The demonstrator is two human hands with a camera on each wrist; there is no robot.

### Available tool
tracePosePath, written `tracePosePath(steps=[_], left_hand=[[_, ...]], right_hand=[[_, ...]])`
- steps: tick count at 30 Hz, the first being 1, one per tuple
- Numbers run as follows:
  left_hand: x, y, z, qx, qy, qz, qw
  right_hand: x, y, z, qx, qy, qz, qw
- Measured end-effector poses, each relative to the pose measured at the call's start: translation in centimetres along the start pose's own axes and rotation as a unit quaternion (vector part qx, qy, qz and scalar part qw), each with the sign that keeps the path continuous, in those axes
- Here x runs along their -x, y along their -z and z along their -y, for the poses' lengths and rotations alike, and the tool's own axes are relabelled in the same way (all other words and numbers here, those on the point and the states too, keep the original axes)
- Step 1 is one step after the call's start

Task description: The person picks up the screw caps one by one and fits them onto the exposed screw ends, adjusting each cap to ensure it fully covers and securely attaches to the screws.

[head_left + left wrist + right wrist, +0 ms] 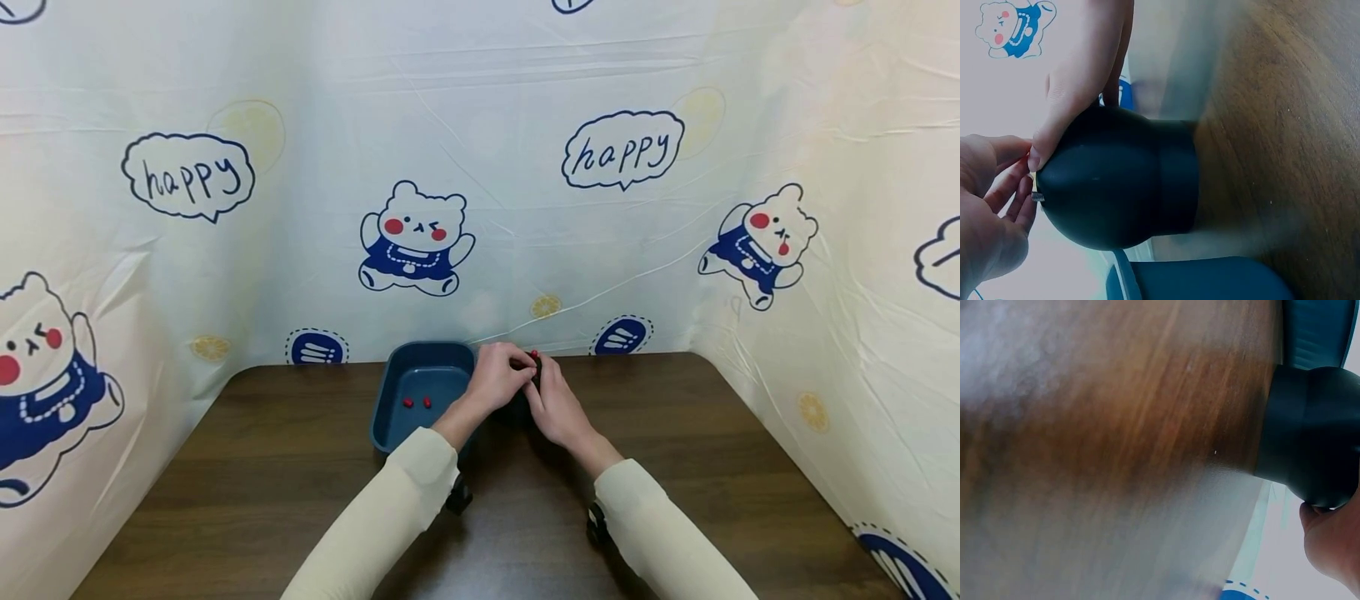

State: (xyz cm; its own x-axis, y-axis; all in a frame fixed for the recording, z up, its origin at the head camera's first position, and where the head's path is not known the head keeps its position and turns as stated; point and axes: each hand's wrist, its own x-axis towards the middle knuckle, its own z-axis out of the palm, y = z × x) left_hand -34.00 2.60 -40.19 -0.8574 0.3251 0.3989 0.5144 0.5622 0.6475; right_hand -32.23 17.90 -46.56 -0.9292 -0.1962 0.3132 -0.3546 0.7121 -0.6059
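Hand, left (501,375): drawn together at the top of a black domed body (1110,178), beside a threaded stud (1037,196); cannot tell what, if anything, it pinches. Right hand (558,408) grips the body's side. Body stands near the tabletop's (660,417) far edge, just right of a blue tray (420,379) containing two red pieces (427,402).

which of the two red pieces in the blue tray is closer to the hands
The right-hand red piece in the head view; the other piece lies to its left in the tray, farther from the hands.
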Motion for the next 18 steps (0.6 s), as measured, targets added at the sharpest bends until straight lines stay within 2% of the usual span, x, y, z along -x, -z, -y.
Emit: tracePosePath(steps=[8,18], left_hand=[[0.28,0.19,-0.54,-0.014,-0.006,0.011,0.9998],[0.51,0.99,-0.26,0.018,-0.022,0.009,0.9996]], right_hand=[[0.04,-0.09,-0.03,0.005,-0.003,0.005,1.0],[0.08,-0.29,0.02,0.004,0.005,-0.011,1.0]])
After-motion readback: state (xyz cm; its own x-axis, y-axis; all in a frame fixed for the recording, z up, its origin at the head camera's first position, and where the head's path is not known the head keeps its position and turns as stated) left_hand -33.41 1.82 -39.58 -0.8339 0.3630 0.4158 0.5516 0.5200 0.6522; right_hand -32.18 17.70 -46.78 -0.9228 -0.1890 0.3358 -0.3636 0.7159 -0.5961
